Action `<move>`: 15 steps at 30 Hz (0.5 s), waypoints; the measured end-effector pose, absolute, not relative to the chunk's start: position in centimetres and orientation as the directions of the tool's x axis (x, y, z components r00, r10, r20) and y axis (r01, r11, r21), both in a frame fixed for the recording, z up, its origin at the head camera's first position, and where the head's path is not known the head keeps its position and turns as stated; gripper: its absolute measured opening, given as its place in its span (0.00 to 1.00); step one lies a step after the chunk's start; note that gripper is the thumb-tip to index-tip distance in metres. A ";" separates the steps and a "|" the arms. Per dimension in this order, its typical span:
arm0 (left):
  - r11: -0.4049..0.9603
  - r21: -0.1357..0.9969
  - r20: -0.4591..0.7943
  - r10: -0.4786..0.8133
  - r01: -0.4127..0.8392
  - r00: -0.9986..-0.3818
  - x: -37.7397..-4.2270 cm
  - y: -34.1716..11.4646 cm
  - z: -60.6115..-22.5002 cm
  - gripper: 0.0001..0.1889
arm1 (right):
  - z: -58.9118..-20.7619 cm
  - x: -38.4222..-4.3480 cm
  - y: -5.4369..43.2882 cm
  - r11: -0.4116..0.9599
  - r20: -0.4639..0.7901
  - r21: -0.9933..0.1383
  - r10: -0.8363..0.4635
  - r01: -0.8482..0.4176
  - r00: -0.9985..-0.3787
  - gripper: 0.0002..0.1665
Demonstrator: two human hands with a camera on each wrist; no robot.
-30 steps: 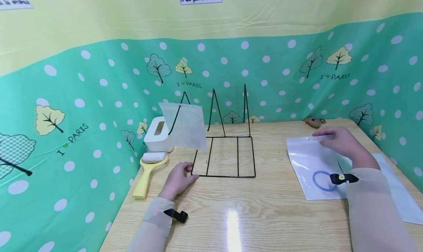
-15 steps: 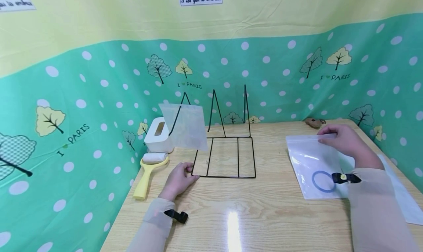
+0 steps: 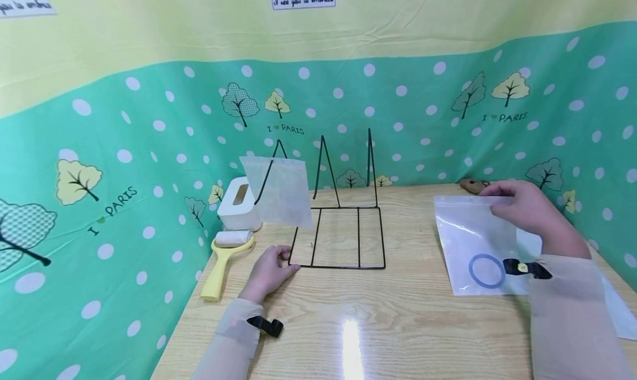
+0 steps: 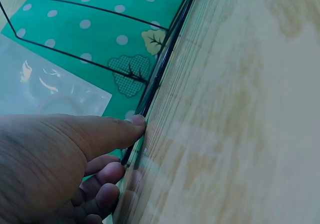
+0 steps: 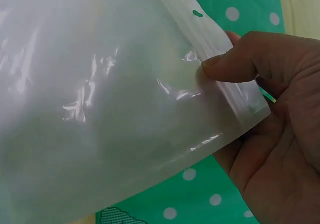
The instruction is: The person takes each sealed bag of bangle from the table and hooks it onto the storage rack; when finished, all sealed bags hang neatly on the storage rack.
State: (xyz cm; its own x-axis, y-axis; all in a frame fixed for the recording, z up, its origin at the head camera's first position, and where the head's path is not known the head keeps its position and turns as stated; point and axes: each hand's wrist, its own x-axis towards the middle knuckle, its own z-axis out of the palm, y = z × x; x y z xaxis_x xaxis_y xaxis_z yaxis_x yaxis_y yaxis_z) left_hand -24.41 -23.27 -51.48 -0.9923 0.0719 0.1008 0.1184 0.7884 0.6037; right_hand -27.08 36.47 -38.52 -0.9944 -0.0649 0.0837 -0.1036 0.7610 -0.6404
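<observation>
In the head view, my left hand (image 3: pixel 269 272) holds the near left corner of a black wire rack (image 3: pixel 343 267) that stands on the table. The left wrist view shows the thumb pressing on the rack's front rail (image 4: pixel 162 68), other fingers curled below. A translucent plastic bag (image 3: pixel 283 194) stands tilted at the rack's leftmost upright. At the right, my right hand (image 3: pixel 534 214) pinches the top edge of a zip-lock bag (image 3: pixel 450 241), with a blue ring (image 3: pixel 471 269) seen on it. Thumb in front and fingers behind grip this bag's seal strip (image 5: pixel 220 91) in the right wrist view.
A yellow-handled lint roller (image 3: pixel 216 275) lies left of the rack, before a white tissue box (image 3: pixel 242 214). A small brown object (image 3: pixel 470 186) sits at the back right. Another pale sheet or bag (image 3: pixel 619 308) lies under my right arm. A green patterned curtain (image 3: pixel 423 103) encloses the table.
My right hand has risen slightly and moved a little right, lifting the bag's top edge; its lower edge has shifted up. The left hand and rack have stayed in place.
</observation>
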 end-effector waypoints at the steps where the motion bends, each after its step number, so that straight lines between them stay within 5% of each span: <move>1: 0.789 0.603 0.098 0.072 0.117 -0.993 -24.4 -23.3 -51.5 0.29 | -38.3 -26.9 36.4 0.763 0.089 -0.638 -0.064 -0.106 -0.994 0.20; 15: 0.791 0.602 0.090 0.067 0.108 -0.994 -24.3 -23.1 -51.3 0.29 | -35.9 -24.7 34.8 0.761 0.277 -0.616 -0.035 -0.205 -0.960 0.14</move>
State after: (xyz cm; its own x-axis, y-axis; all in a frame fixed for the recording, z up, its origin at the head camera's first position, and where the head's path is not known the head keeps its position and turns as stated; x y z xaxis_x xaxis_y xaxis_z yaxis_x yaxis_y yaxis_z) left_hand -24.27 -23.13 -51.25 -0.9937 0.0668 0.0904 0.1079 0.7913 0.6018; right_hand -24.74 34.80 -35.94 -0.9604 -0.0346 0.2765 -0.2048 0.7606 -0.6160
